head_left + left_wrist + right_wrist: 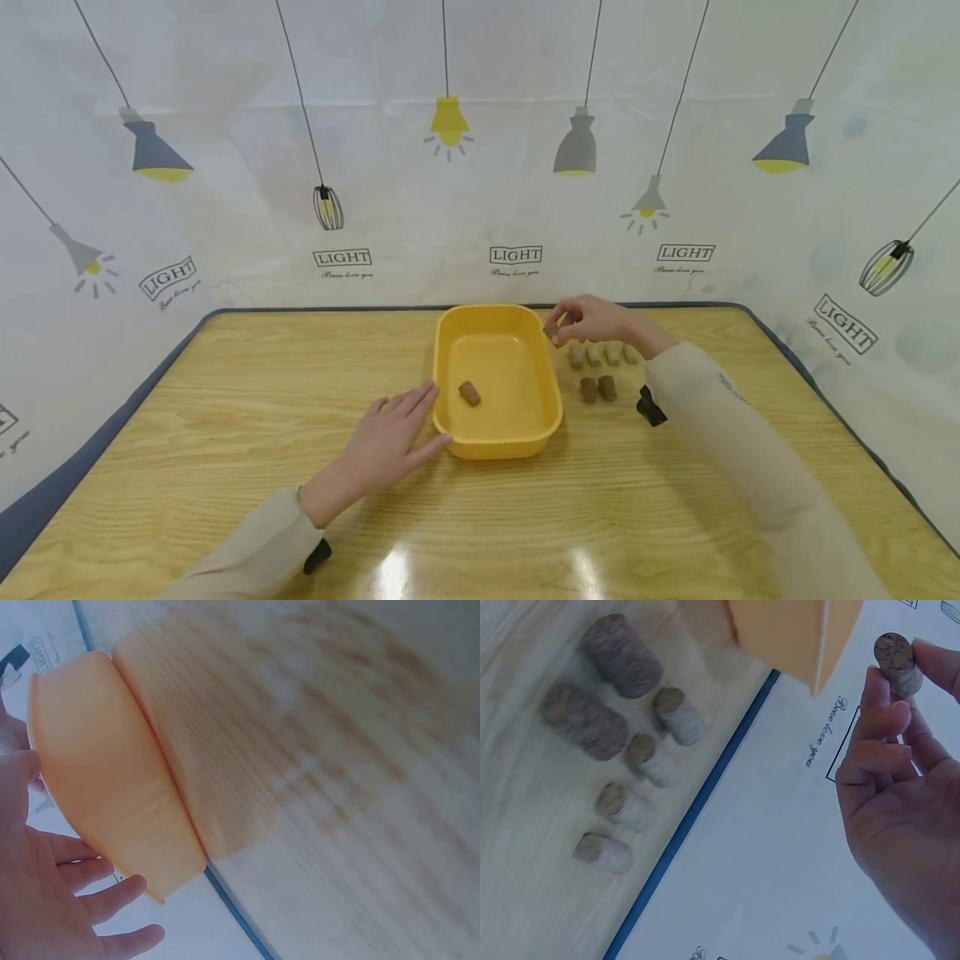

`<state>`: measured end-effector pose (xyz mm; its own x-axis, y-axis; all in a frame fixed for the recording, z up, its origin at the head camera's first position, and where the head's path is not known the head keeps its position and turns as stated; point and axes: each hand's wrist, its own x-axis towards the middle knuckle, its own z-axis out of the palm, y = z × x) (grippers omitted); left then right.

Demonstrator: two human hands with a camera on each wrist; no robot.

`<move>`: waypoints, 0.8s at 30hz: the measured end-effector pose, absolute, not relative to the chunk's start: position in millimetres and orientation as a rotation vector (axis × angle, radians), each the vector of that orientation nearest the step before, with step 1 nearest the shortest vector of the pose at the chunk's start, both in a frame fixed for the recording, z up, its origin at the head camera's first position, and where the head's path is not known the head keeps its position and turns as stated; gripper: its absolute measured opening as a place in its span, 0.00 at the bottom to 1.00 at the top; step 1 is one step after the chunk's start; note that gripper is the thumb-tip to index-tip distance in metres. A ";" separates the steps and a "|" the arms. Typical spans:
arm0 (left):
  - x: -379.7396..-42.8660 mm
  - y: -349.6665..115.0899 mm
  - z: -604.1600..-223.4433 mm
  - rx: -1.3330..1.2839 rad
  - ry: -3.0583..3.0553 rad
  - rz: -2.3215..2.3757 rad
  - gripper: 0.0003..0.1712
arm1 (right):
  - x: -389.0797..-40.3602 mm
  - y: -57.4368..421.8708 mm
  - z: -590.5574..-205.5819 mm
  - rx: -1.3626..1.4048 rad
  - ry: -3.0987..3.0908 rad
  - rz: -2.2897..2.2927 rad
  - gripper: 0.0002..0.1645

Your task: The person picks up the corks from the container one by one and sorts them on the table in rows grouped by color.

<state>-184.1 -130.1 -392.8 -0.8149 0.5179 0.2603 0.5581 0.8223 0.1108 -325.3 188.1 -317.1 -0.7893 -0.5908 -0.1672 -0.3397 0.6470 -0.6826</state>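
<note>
Thumb and fingertips of my right hand (596,319) pinch a cork (898,664), held up beside the far right rim of a yellow plastic tub (498,448). Straight fingers of my left hand (384,443) touch the tub's near left rim, its thumb at the front corner. Inside the tub lies one brown cork (469,393). To the right of the tub, a row of several paler corks (594,356) is on the table, with two thicker dark corks (598,389) nearer to me. In the right wrist view the pale corks (613,852) show brown ends.
The tub stands on a wood-grain table (285,358) with a dark blue edge. Behind it rises a white backdrop (405,167) printed with hanging lamps. A black strap piece (650,407) hangs under the right sleeve, near the dark corks.
</note>
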 end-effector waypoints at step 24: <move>-183.7 -129.4 -391.5 -0.837 -2.787 -0.255 0.41 | -295.4 268.2 -358.9 -0.562 2.531 -1.022 0.20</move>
